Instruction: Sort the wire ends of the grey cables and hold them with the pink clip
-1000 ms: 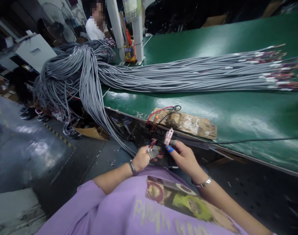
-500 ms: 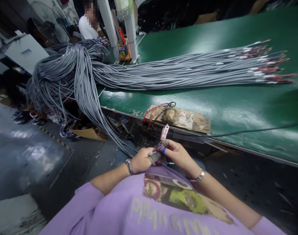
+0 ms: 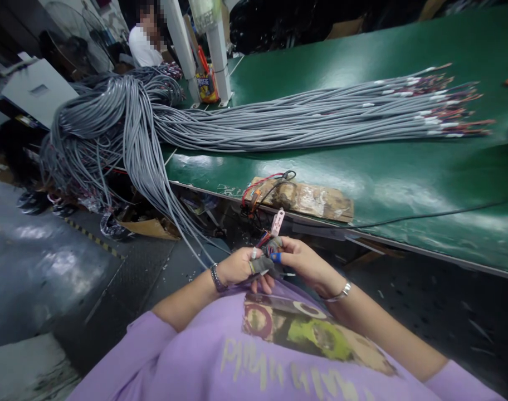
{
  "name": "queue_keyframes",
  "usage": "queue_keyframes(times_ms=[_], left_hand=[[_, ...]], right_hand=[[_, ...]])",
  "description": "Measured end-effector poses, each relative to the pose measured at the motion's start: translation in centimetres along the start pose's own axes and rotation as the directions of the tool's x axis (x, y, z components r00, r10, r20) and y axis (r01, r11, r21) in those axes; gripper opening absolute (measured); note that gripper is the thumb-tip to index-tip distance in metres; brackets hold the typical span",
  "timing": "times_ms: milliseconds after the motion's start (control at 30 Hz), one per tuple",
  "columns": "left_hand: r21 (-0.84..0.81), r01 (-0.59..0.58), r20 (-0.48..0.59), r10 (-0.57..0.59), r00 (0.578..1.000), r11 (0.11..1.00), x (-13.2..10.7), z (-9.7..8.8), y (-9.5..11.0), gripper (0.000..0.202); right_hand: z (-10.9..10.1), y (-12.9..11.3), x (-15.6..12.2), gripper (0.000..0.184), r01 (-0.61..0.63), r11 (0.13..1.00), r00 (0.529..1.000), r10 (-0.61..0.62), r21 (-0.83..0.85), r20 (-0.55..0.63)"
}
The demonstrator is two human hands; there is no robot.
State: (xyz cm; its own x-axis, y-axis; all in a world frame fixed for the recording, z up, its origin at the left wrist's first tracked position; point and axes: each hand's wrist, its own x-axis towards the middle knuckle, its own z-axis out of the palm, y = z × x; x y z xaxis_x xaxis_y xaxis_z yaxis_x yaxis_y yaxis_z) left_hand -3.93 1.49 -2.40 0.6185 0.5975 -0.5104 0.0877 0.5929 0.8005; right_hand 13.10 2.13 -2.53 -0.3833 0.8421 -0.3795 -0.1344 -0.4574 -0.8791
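Low in front of my purple shirt, my left hand [image 3: 237, 268] is closed around the end of a grey cable [image 3: 195, 250]. Thin coloured wires [image 3: 262, 238], some of them red, stick out above its fingers. Grey covers wrap some of the left fingers. Close against it, my right hand [image 3: 306, 260] is closed in a pinch at the same wires, with a blue band on its thumb and a grey cover on a finger. The exact contact is hidden between the fingertips. Just beyond the hands stands a pale pink strip with small holes [image 3: 278, 223].
A thick bundle of grey cables [image 3: 254, 125] lies along the green table [image 3: 396, 172] and droops over its left part. Near the front edge is a worn wooden board [image 3: 316, 201] with red and black leads. A co-worker [image 3: 145, 44] is at the far left, beyond white posts [image 3: 218, 61].
The fingers have shifted around the cable end, and coloured wires now show above my left hand. Fingers of one hand now show below the grip. The view has moved slightly.
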Motion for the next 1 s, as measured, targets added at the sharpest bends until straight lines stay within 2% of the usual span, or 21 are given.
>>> queue_keyframes(times_ms=[133,233,300,400,467,533,600,733,867,1000], left_hand=[[0.046,-0.004,-0.035,0.005,0.999,0.999,0.0,0.0,0.1,0.060],[0.050,-0.057,-0.142,0.063,0.988,0.997,0.0,0.3,0.2,0.056],[0.018,-0.125,-0.245,0.126,0.961,0.992,0.0,0.5,0.1,0.055],[-0.051,-0.225,-0.402,0.187,0.896,0.973,0.2,0.8,0.0,0.053],[-0.097,-0.267,-0.483,0.190,0.855,0.959,0.3,0.9,0.0,0.051],[-0.137,-0.279,-0.528,0.168,0.832,0.950,0.4,1.1,0.1,0.049],[-0.159,-0.258,-0.534,0.137,0.834,0.953,0.3,1.2,0.3,0.048],[-0.140,-0.188,-0.484,0.098,0.869,0.972,0.0,1.5,0.6,0.048],[-0.078,-0.195,-0.435,0.142,0.889,0.978,0.0,1.6,0.4,0.047],[-0.035,-0.222,-0.435,0.186,0.881,0.974,0.1,1.6,0.1,0.046]], right_hand=[[0.2,-0.2,-0.2,0.033,0.011,1.000,1.000,-0.011,-0.017,-0.005],[0.2,-0.2,-0.2,0.039,0.042,0.998,0.998,-0.044,-0.048,-0.042],[0.2,-0.3,-0.2,0.042,0.064,0.995,0.994,-0.071,-0.075,-0.088],[0.3,-0.2,-0.3,0.043,0.099,0.988,0.986,-0.114,-0.120,-0.121],[0.4,-0.1,-0.4,0.042,0.134,0.980,0.981,-0.152,-0.144,-0.118],[0.4,0.2,-0.5,0.041,0.164,0.973,0.976,-0.184,-0.165,-0.117],[0.4,0.3,-0.5,0.039,0.173,0.968,0.973,-0.196,-0.181,-0.119],[0.5,0.0,-0.2,0.037,0.191,0.965,0.970,-0.214,-0.180,-0.114],[0.8,-0.7,0.1,0.039,0.173,0.970,0.983,-0.181,-0.173,-0.034],[0.9,-0.4,0.2,0.040,0.134,0.985,0.990,-0.137,-0.110,-0.022]])
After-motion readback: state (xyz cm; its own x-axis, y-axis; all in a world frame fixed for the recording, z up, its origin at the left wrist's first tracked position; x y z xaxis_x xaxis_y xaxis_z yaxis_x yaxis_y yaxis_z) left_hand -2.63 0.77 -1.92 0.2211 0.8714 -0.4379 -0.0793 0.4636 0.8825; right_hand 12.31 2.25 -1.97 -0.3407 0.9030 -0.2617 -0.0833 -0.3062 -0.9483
